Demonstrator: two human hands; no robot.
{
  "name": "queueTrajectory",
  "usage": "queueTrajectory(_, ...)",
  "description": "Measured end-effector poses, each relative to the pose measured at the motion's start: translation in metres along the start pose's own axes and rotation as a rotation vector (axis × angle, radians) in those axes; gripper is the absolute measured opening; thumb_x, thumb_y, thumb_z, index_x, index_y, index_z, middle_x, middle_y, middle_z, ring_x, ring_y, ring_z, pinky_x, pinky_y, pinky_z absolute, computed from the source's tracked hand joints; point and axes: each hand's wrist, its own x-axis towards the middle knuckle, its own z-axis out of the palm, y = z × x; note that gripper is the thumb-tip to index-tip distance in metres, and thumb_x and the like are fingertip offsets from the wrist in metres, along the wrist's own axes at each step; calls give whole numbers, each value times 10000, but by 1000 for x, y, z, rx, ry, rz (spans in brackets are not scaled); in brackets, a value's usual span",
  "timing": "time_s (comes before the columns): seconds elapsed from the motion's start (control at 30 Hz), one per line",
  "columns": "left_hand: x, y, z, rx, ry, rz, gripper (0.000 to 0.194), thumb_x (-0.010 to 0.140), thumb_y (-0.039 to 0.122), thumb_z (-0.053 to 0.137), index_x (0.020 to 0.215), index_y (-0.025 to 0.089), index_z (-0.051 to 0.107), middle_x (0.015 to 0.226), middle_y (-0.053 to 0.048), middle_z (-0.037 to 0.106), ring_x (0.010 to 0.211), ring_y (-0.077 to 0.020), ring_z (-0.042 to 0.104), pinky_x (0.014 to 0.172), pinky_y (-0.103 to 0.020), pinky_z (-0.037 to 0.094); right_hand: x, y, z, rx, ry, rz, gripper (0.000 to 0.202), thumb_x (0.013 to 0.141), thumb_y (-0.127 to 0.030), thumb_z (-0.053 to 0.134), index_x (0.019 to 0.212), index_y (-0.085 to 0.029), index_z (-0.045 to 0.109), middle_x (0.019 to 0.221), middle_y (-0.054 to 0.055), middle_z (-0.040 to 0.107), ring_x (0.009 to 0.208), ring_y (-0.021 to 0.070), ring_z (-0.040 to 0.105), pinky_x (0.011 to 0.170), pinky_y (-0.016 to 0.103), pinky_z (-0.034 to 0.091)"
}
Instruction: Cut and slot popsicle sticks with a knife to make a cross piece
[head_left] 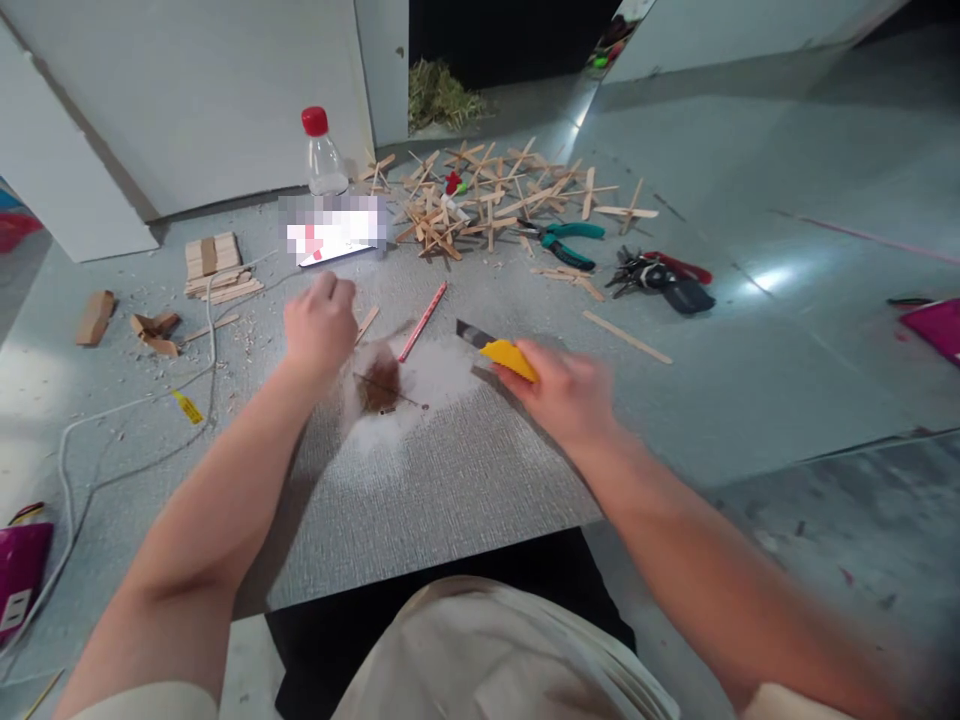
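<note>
My right hand [574,390] is closed around the yellow handle of a utility knife [510,358]. Its wide blade is out and points up and to the left, above the grey board. My left hand [321,318] is curled closed over the board; whatever it holds, if anything, is hidden. Just right of its fingers is a short wooden stick [367,324]. Between the hands lies a red-and-white patterned pencil [424,322]. Nearer me, a brown burnt-looking patch [379,385] marks the board, with pale dust around it.
Joined craft sticks [517,185] are heaped at the back beside teal pliers [570,242] and keys [660,278]. A lit phone [337,240] lies before a red-capped bottle [325,160]. On the left are bundled sticks [212,258], wood scraps [156,330] and a white cable [214,330].
</note>
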Motion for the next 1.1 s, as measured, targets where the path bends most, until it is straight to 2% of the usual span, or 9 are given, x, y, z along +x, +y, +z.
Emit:
queueTrajectory(0.1,-2,9,4,-79,-10,-12,163,988,222,560,898,192,692,841,-61,662,636,-142,562,562,-285,359,1,5,2,77,34,58,613,1010,-688,397,1070,-169,717,777,112,733,633,240,639,594,336,363)
queueTrajectory(0.17,-6,19,10,-169,-28,-30,139,983,190,559,933,183,688,864,-52,694,669,-127,633,606,-262,449,4,4,4,156,38,104,609,1005,-694,386,1081,-175,694,792,112,730,660,250,652,597,336,384)
queueTrajectory(0.27,-11,26,17,-505,-133,-202,83,958,186,600,969,182,682,864,-29,723,699,-115,717,663,-234,533,7,2,4,256,33,166,591,998,-700,392,1050,-184,675,754,92,710,625,241,636,582,334,396)
queueTrajectory(0.4,-12,30,21,-868,-298,-415,142,978,279,618,1067,192,687,833,-24,721,709,-132,749,571,-202,536,7,0,-2,355,37,170,529,1023,-640,384,1029,-195,672,742,81,702,639,237,653,599,342,445)
queueTrajectory(0.53,-12,41,20,-1068,-358,-461,171,970,286,626,1087,171,674,820,-28,706,692,-117,725,560,-200,531,7,-3,-4,424,7,87,471,1039,-576,389,1095,-208,677,819,94,740,717,244,697,658,361,511)
queueTrajectory(0.7,-14,45,18,-1027,-358,-368,174,975,289,610,1079,167,678,735,-5,681,635,-102,664,576,-219,496,7,-3,-5,429,-26,58,418,1035,-528,418,1139,-215,674,849,93,752,708,240,698,652,363,524)
queueTrajectory(0.87,-13,36,17,-600,-336,-44,129,964,216,622,1009,191,740,927,-52,760,806,-146,655,718,-281,482,6,0,-14,462,-97,-3,325,1006,-481,526,1156,-209,624,821,53,739,624,190,665,585,306,478)
queueTrajectory(1.0,-14,34,18,-379,-477,152,131,970,202,632,934,213,758,924,-34,781,924,-192,669,870,-357,449,3,6,-24,399,-183,-8,336,937,-492,657,1146,-234,600,806,33,746,606,187,667,568,293,456)
queueTrajectory(1.1,-17,35,22,-338,-573,231,149,975,250,644,932,235,786,947,-33,779,973,-217,654,895,-387,426,1,13,-31,364,-202,-14,246,962,-457,617,1100,-255,641,790,34,751,607,196,674,575,308,463)
